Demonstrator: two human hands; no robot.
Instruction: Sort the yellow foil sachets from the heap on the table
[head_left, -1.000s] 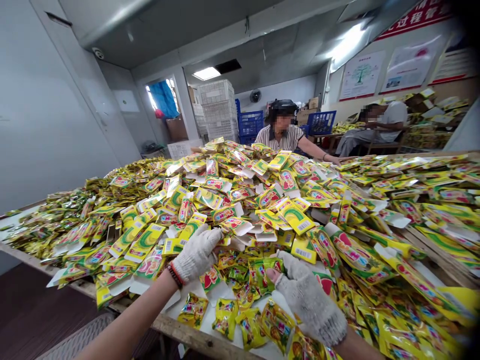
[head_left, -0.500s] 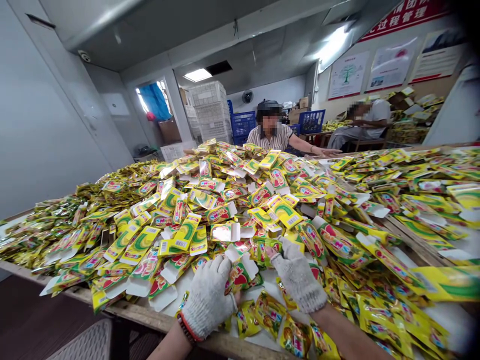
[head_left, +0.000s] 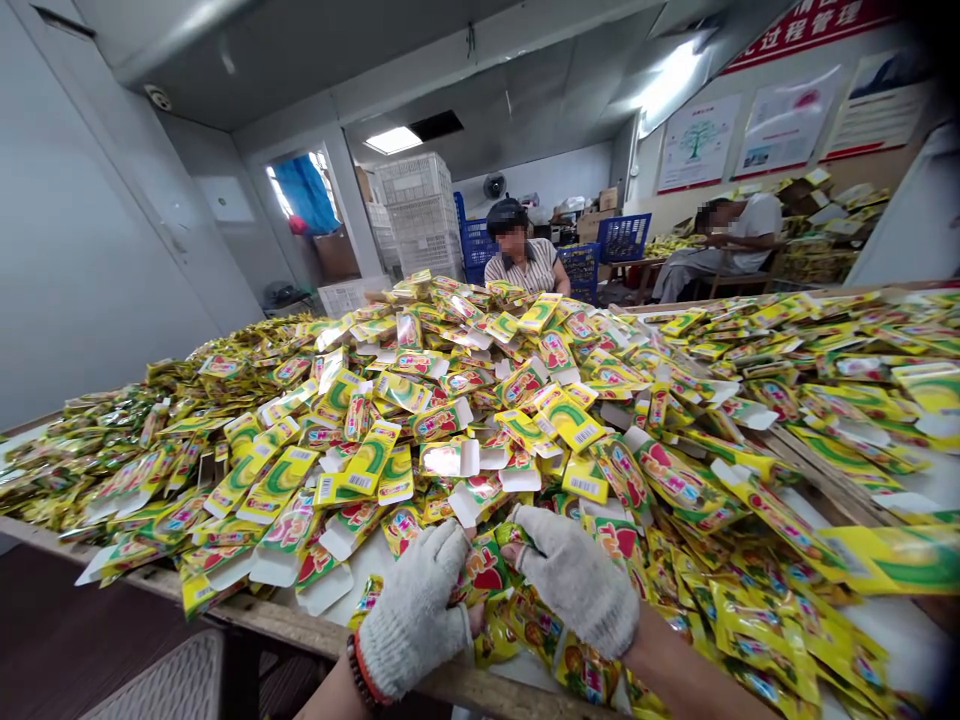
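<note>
My left hand [head_left: 417,612], in a white knit glove with bare fingertips, grips a small yellow-green carton [head_left: 484,568] with a red fruit print. My right hand [head_left: 576,580], gloved the same way, pinches a small shiny sachet [head_left: 513,535] against the carton's upper right side. Whether the sachet's edge is inside the carton I cannot tell. Beneath my hands, yellow sachets [head_left: 536,622] lie at the table's near edge. Just beyond rises a large heap of flat cartons [head_left: 405,390], many with white flaps open.
More sachets [head_left: 757,620] lie to the right, and another mass [head_left: 82,450] at the left. A wooden strip [head_left: 825,470] divides the table on the right. Across the heap sits a person in a striped shirt [head_left: 536,268]; another person [head_left: 739,240] sits farther back. White crates [head_left: 420,215] are stacked behind.
My right hand has moved down and left, bringing the sachet against the carton in my left hand. The person opposite has drawn back an outstretched arm and turned aside.
</note>
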